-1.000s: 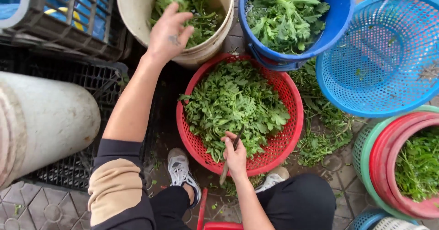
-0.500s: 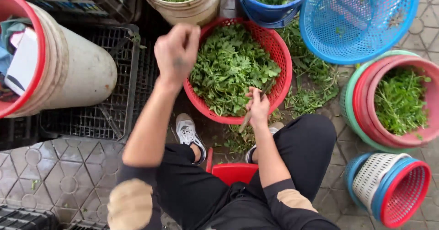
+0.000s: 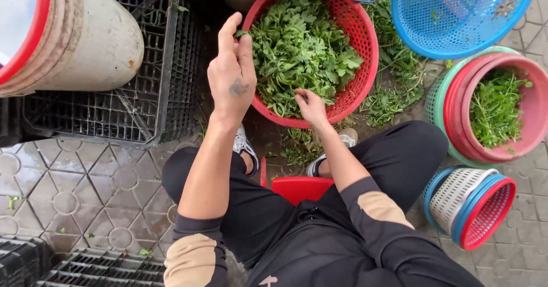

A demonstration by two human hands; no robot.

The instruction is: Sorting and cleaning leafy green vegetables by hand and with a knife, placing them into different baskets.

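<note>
A round red basket (image 3: 368, 47) full of leafy greens (image 3: 302, 41) stands on the ground in front of my knees. My left hand (image 3: 231, 73) is raised just left of the basket's rim. Its fingers are stretched out and a small scrap of leaf touches the fingertips. My right hand (image 3: 311, 105) rests on the greens at the near rim. Its fingers are curled around a thin knife that is mostly hidden under the hand. I sit on a low red stool (image 3: 299, 187).
A cream bucket (image 3: 85, 41) lies on a black crate (image 3: 114, 115) at the left. A blue basket (image 3: 456, 18) sits behind. Pink and green tubs (image 3: 456, 115) with greens and stacked small baskets (image 3: 468, 204) stand at the right. Loose greens (image 3: 394, 101) litter the paving.
My left hand has drawn back from the bucket of greens at the top to the red basket's left rim. My right hand has stayed at the near rim. The view has tilted down.
</note>
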